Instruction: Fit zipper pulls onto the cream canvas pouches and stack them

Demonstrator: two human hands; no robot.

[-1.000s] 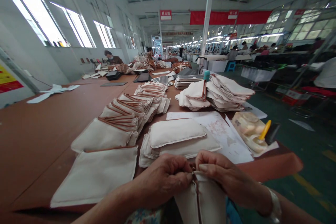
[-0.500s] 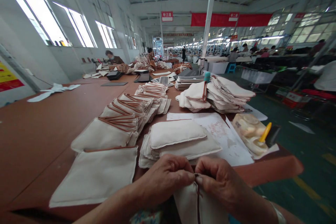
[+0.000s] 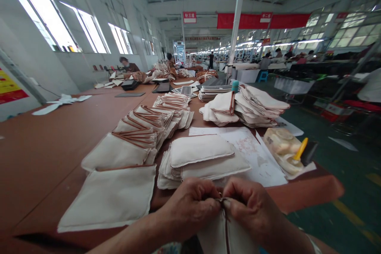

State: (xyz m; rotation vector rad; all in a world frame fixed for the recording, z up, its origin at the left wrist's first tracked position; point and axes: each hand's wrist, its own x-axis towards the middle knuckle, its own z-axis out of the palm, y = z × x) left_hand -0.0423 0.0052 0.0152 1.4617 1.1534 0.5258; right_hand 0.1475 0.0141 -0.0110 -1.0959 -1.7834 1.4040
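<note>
An off-white fabric pouch with a dark brown strip down its middle hangs below my hands at the table's near edge. My left hand pinches its upper end between thumb and fingers. Close beside it, almost touching, my right hand pinches the same end from the other side. The fingertips partly hide the gripped spot. Just beyond my hands lies a stack of similar pouches. To the left, one flat pouch with a brown edge lies in front of a long overlapping row of pouches.
Right of the stack are white paper sheets with brown scraps and a plastic bag beside a yellow-handled brush. Farther back, more pouches are piled near a teal-capped object. A person sits at the far left.
Both hands keep their pinch on the pouch's end and have shifted only slightly. The pouch has turned a little between them. The things on the table lie as before.
</note>
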